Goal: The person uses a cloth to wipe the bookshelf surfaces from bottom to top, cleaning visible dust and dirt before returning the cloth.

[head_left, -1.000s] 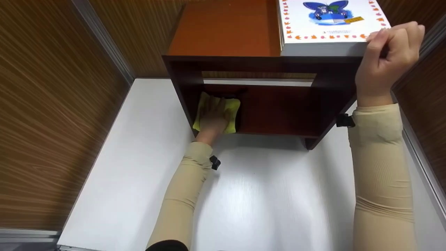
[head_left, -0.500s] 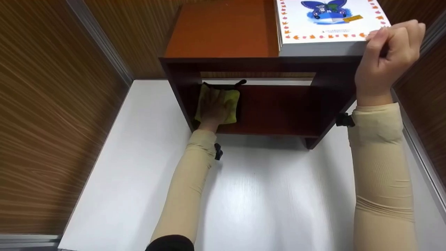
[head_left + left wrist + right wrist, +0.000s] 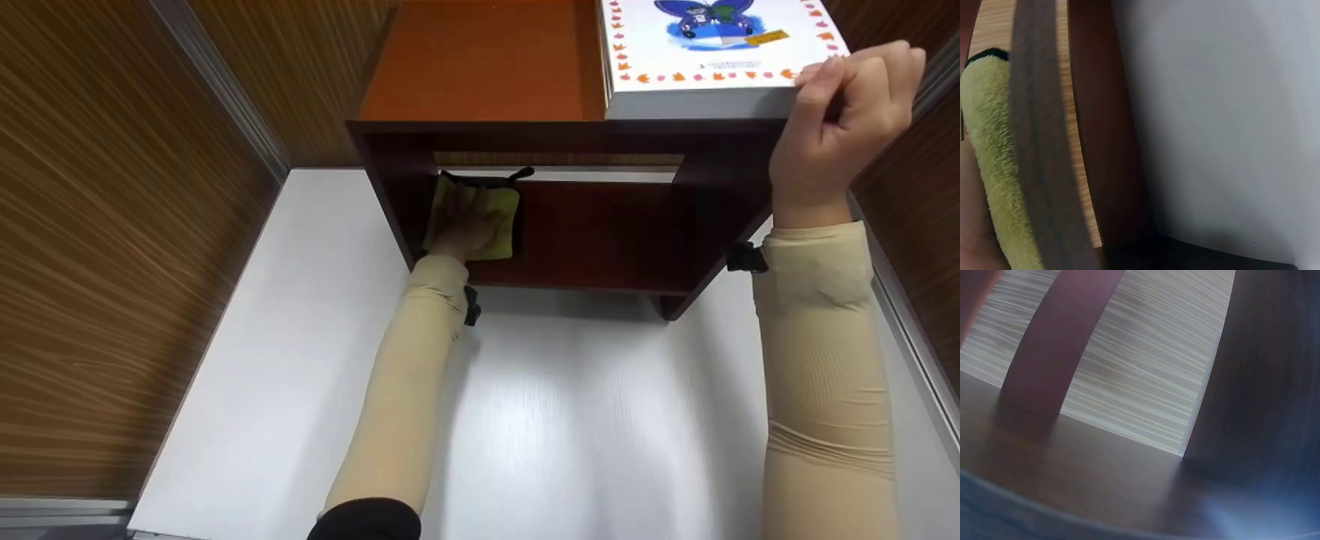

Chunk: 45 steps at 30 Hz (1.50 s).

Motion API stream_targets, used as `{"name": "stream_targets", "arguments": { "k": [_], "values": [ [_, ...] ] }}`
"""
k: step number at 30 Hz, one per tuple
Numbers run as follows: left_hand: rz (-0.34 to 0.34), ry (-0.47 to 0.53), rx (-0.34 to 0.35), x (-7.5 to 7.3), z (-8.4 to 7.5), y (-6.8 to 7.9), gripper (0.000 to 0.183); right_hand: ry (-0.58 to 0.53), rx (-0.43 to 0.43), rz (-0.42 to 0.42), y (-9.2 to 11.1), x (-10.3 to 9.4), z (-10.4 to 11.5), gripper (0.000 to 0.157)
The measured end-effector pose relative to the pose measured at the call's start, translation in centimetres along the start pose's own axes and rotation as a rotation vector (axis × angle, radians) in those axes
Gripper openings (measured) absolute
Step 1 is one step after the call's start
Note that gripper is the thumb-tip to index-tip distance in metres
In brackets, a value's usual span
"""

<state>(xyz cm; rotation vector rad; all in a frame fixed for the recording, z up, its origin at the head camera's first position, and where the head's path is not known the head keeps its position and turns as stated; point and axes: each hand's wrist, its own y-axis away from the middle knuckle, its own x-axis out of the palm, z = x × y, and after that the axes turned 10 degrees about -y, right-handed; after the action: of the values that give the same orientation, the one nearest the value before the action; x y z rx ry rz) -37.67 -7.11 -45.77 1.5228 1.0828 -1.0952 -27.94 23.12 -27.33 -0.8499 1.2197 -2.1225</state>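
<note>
My left hand [image 3: 466,223] lies with spread fingers on a yellow cloth [image 3: 502,244] at the left end of the lower board of a dark red-brown shelf unit [image 3: 600,232]. The cloth has a black border and a small black loop at its back corner. In the left wrist view, the fluffy yellow cloth [image 3: 994,124] shows behind the board's edge, with part of the hand at lower left. My right hand [image 3: 847,127] grips the unit's upper right corner with curled fingers, its thumb by the corner of a white book [image 3: 720,79] with a butterfly picture.
The unit stands on a white surface [image 3: 540,420]. A wood-grain panel [image 3: 127,262] rises at the left, another behind, and one at the right. The unit's orange-brown top [image 3: 487,67] extends left of the book. Inner boards show in the right wrist view.
My left hand has pushed the cloth toward the back of the lower board, and its black loop has come into view. My right hand stays at the unit's corner.
</note>
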Motion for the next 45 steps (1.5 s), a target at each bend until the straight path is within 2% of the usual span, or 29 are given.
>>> {"name": "stream_targets", "arguments": {
  "k": [5, 8, 12, 18, 22, 26, 35, 38, 41, 45],
  "values": [
    [0.097, 0.035, -0.004, -0.9, 0.1, -0.2, 0.072, 0.001, 0.000, 0.008, 0.0, -0.1, 0.2, 0.027],
    [0.153, 0.041, -0.029, -0.9, 0.4, -0.9, 0.075, -0.003, 0.003, 0.012, 0.2, -0.1, 0.4, 0.026],
    [0.181, 0.005, -0.066, -0.8, 0.8, -1.8, 0.077, -0.017, 0.002, 0.015, 0.3, 0.1, 0.7, 0.026],
    [0.171, -0.079, -0.059, -0.9, 1.3, -2.5, 0.078, -0.038, -0.002, 0.015, 0.5, 0.4, 0.8, 0.026],
    [0.177, -0.074, -0.051, -1.3, 1.3, -2.0, 0.077, -0.042, -0.006, 0.012, 0.5, 0.6, 0.7, 0.026],
    [0.152, -0.099, -0.026, -1.6, 1.0, -1.1, 0.075, -0.039, -0.005, 0.013, 0.5, 0.6, 0.6, 0.026],
    [0.152, -0.079, -0.047, -1.7, 1.2, -0.9, 0.078, -0.052, -0.006, 0.015, 0.4, 0.7, 0.7, 0.026],
    [0.140, -0.126, -0.033, -1.4, 1.4, -1.4, 0.078, -0.053, -0.005, 0.017, 0.4, 0.7, 0.6, 0.026],
    [0.103, -0.187, -0.023, -0.4, 1.7, -2.1, 0.078, -0.056, -0.006, 0.017, 0.3, 0.8, 0.5, 0.025],
    [0.061, -0.156, -0.043, 0.1, 1.6, -1.8, 0.074, -0.047, -0.004, 0.016, 0.3, 0.9, 0.3, 0.025]
  ]
}}
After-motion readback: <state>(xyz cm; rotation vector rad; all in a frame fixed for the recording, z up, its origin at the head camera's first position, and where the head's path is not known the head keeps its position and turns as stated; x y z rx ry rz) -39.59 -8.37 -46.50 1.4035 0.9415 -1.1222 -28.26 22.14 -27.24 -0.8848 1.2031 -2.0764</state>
